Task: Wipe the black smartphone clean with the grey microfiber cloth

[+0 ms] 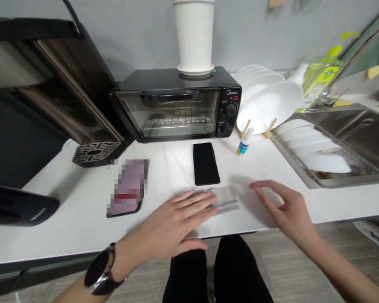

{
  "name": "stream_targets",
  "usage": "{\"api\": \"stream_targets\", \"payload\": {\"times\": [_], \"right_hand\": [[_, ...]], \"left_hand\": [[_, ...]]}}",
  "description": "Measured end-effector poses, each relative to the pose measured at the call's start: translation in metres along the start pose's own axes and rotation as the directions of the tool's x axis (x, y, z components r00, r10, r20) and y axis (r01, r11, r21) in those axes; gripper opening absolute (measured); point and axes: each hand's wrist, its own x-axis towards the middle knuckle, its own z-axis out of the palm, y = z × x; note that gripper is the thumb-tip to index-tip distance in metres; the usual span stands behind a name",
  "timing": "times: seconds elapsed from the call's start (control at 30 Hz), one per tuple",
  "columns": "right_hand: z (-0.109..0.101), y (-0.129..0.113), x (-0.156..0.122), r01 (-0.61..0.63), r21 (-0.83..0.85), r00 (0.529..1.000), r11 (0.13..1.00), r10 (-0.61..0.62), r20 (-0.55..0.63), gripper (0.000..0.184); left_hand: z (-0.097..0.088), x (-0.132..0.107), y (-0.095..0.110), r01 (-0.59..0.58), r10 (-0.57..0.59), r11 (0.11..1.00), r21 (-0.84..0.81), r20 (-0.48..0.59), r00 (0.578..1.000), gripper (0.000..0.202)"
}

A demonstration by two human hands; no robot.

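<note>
My left hand (183,214), with a dark watch (97,269) on the wrist, lies flat with fingers stretched over a thin, clear rectangular sheet (225,198) on the white counter. The fingers cover the sheet's left part; its exact kind I cannot make out. To the right, apart from the sheet, my right hand (287,206) hovers with thumb and index tips pinched together and nothing visible between them. A black smartphone (206,163) lies face up just beyond the sheet. A small spray bottle (245,142) with a white top stands farther right.
Behind stands a black toaster oven (177,113) with a white pot (195,38) on top. White plates (268,105) stand racked beside it, near the sink (356,126). A blurred-out phone (129,185) lies left, near a drinks machine (72,84). The counter's front edge is close.
</note>
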Motion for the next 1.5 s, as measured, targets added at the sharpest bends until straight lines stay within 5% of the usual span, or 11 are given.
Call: {"api": "stream_targets", "payload": {"times": [0.1, 0.23, 0.33, 0.6, 0.73, 0.8, 0.9, 0.93, 1.0, 1.17, 1.5], "right_hand": [[-0.003, 0.032, 0.036, -0.146, 0.166, 0.953, 0.975, 0.184, -0.243, 0.034], [0.012, 0.062, 0.087, -0.207, 0.284, 0.939, 0.936, 0.272, -0.209, 0.086], [0.026, 0.068, 0.109, -0.190, 0.305, 0.963, 0.933, 0.238, -0.129, 0.104], [0.050, 0.029, 0.105, -0.127, 0.391, 0.986, 0.911, 0.072, 0.153, 0.045], [0.048, 0.015, 0.085, -0.121, 0.437, 0.967, 0.891, 0.007, 0.255, 0.040], [0.040, 0.017, 0.081, -0.132, 0.477, 0.969, 0.869, 0.012, 0.247, 0.045], [0.032, 0.026, 0.098, -0.111, 0.510, 0.994, 0.853, 0.093, 0.060, 0.037], [0.033, 0.028, 0.110, -0.088, 0.489, 0.992, 0.868, 0.118, -0.032, 0.033], [0.041, 0.029, 0.139, -0.012, 0.487, 0.975, 0.874, 0.119, -0.190, 0.023], [0.075, 0.027, 0.187, 0.150, 0.340, 0.892, 0.929, 0.021, -0.452, 0.021], [0.085, 0.041, 0.187, 0.165, 0.253, 0.931, 0.953, -0.065, -0.360, 0.023]], "left_hand": [[0.006, 0.009, 0.008, -0.032, 0.033, 0.999, -0.028, 0.012, 0.999, 0.080], [0.013, 0.014, 0.008, -0.047, 0.046, 0.994, -0.101, -0.009, 0.999, 0.082], [0.013, 0.013, 0.003, -0.053, 0.048, 0.989, -0.138, -0.039, 0.998, 0.082], [0.013, 0.010, 0.013, -0.063, 0.058, 0.992, -0.111, -0.053, 0.997, 0.078], [0.004, -0.039, 0.013, 0.116, -0.123, 0.992, -0.049, -0.207, 0.971, 0.059], [-0.003, -0.078, -0.003, 0.337, -0.358, 0.933, -0.123, -0.386, 0.850, 0.050], [-0.010, -0.129, -0.040, 0.620, -0.709, 0.693, -0.369, -0.504, 0.492, 0.036], [-0.010, -0.140, -0.052, 0.633, -0.744, 0.654, -0.414, -0.505, 0.438, 0.039], [-0.006, -0.149, -0.073, 0.621, -0.777, 0.619, -0.481, -0.488, 0.397, 0.045], [0.010, -0.142, -0.092, 0.575, -0.842, 0.536, -0.617, -0.343, 0.417, 0.062], [0.009, -0.145, -0.095, 0.588, -0.813, 0.561, -0.583, -0.253, 0.525, 0.077]]}}
